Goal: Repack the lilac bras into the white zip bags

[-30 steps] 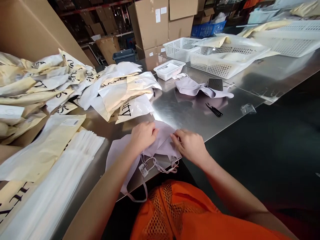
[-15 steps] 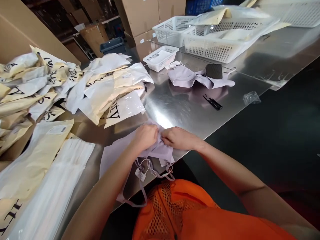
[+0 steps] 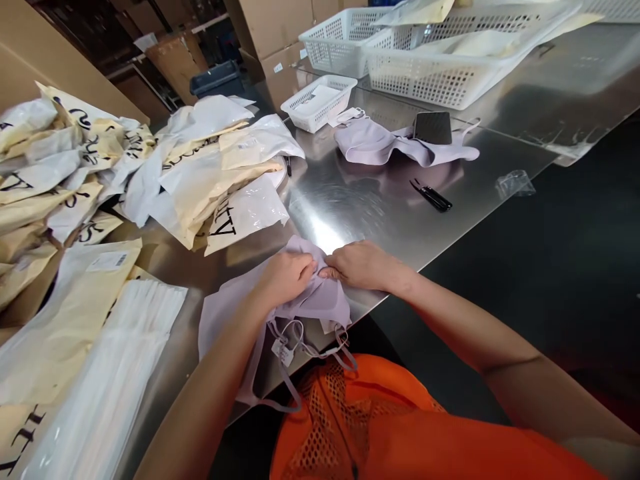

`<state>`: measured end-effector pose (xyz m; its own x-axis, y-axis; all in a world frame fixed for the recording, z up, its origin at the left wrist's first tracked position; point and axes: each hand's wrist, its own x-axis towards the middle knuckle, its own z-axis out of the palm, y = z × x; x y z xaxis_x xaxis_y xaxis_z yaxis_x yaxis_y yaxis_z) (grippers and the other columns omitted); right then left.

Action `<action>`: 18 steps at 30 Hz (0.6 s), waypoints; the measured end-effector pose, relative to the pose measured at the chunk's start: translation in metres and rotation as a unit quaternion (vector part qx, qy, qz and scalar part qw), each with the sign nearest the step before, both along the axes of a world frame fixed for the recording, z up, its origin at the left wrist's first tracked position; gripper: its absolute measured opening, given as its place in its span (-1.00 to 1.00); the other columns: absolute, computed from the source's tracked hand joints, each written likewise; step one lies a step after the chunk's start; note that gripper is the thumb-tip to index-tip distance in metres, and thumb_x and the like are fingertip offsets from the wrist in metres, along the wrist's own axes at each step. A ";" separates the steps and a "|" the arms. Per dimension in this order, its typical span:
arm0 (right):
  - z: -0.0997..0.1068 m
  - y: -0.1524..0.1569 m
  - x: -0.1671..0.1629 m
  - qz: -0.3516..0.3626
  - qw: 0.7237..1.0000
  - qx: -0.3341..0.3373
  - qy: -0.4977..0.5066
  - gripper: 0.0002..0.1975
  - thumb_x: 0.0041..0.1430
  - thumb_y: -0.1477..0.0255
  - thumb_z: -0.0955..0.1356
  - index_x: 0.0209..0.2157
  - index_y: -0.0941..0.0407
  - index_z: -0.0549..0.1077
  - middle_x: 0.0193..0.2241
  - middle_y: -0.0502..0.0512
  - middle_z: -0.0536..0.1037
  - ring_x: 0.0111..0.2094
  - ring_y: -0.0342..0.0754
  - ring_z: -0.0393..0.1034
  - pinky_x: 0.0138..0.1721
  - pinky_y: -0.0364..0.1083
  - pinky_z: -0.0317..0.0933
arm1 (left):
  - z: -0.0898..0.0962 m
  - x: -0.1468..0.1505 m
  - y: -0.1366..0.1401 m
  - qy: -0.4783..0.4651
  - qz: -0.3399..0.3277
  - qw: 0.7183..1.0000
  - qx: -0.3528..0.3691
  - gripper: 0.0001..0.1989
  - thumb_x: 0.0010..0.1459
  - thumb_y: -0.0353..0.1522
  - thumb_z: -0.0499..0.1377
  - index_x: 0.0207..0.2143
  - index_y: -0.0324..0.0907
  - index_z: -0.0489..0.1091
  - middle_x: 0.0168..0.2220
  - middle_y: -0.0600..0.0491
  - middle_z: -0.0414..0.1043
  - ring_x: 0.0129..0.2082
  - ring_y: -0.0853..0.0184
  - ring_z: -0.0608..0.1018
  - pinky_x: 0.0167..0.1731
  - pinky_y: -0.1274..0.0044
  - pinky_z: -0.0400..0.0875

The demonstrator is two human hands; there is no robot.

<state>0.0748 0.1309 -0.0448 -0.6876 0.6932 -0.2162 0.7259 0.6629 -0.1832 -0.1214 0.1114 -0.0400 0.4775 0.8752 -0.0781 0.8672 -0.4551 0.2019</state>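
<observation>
A lilac bra [image 3: 325, 303] lies at the near edge of the metal table, its straps hanging over the edge. A white tag [image 3: 283, 352] dangles from it on a loop. Both my left hand [image 3: 287, 275] and my right hand [image 3: 357, 265] pinch the fabric near its middle, close together, with thumbs and fingers closed. What lies right under the fingertips is hidden. Farther back, a second lilac bra [image 3: 367, 141] rests with a dark phone [image 3: 433, 127] on it. Black thread snips [image 3: 434, 197] lie in front of that.
Filled printed bags [image 3: 200, 173] are heaped on the left. A stack of flat plastic bags [image 3: 125, 353] lies nearer. A small white basket [image 3: 320, 103] and larger white baskets [image 3: 425, 83] stand at the back. A crumpled clear wrapper [image 3: 515, 185] sits at the right table edge.
The view has shifted slightly. Both hands still grip the bra; the right hand's fingers have rolled a little and its thumb now shows more clearly against the fabric.
</observation>
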 end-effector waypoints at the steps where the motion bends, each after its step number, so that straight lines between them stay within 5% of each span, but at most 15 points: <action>1: 0.000 0.001 0.001 0.013 1.000 0.001 -0.003 -0.41 0.40 0.06 0.00 -0.25 0.16 0.44 -0.32 0.17 0.54 -0.35 0.00 0.40 -0.44 -0.10 -0.22 | 0.000 0.001 -0.001 0.001 0.003 1.000 0.002 -0.65 0.30 -0.30 -0.08 -0.52 -0.17 0.29 -0.55 0.06 0.35 -0.50 0.34 0.38 -0.43 0.47 0.11; 7: -0.005 0.001 0.011 0.061 0.996 0.008 0.059 -0.52 0.42 0.14 0.04 -0.23 0.16 0.40 -0.33 0.12 0.52 -0.37 -0.09 0.33 -0.42 -0.10 -0.20 | 0.006 0.008 -0.007 0.026 0.024 0.999 0.006 -0.67 0.30 -0.18 -0.02 -0.43 -0.16 0.32 -0.50 0.05 0.41 -0.49 0.30 0.40 -0.49 0.46 0.05; 11: -0.006 0.000 0.014 0.066 0.994 0.006 0.086 -0.62 0.41 0.24 0.11 -0.29 0.17 0.40 -0.39 0.08 0.49 -0.43 -0.15 0.23 -0.42 -0.10 -0.20 | 0.006 0.011 -0.007 0.062 0.014 0.998 0.007 -0.68 0.31 -0.30 -0.07 -0.45 -0.16 0.34 -0.48 0.03 0.46 -0.48 0.27 0.44 -0.47 0.44 0.07; 18: -0.007 0.003 0.033 0.121 0.971 -0.080 0.189 -0.72 0.29 0.44 0.22 -0.52 0.18 0.33 -0.57 -0.04 0.32 -0.51 -0.23 0.03 -0.40 -0.14 -0.14 | -0.005 0.004 -0.008 0.067 0.021 0.997 0.019 -0.72 0.26 -0.38 -0.08 -0.43 -0.18 0.35 -0.45 -0.06 0.47 -0.42 0.22 0.49 -0.42 0.43 0.17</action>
